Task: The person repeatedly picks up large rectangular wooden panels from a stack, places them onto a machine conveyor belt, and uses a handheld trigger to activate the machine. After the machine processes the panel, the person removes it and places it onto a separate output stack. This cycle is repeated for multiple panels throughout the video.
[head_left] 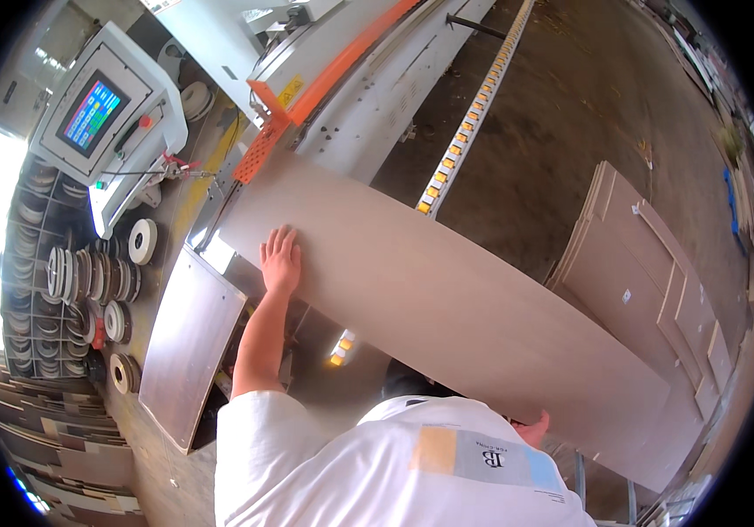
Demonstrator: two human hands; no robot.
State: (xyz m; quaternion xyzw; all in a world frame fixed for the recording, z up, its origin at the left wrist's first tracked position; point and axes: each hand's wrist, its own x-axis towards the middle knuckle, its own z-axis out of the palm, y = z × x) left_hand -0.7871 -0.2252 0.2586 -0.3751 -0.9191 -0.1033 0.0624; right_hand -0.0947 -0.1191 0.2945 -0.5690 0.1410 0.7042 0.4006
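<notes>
A long, pale brown board [430,290] lies slantwise in front of me, its far left end against the edge of a white and orange machine [368,105]. My left hand [280,261] rests on top of the board near that end, open, palm down with the fingers stretched out. At the near long edge, toward the right end, my right hand [532,429] holds the board. Its thumb shows at the rim, while its other fingers are mostly hidden by the board.
A control panel with a lit screen [93,112] stands at the upper left. Rolls of edging tape [87,277] sit below it, by a metal-topped cabinet [191,342]. A roller rail [473,114] runs beyond the board. Stacked brown panels [623,255] lie at the right.
</notes>
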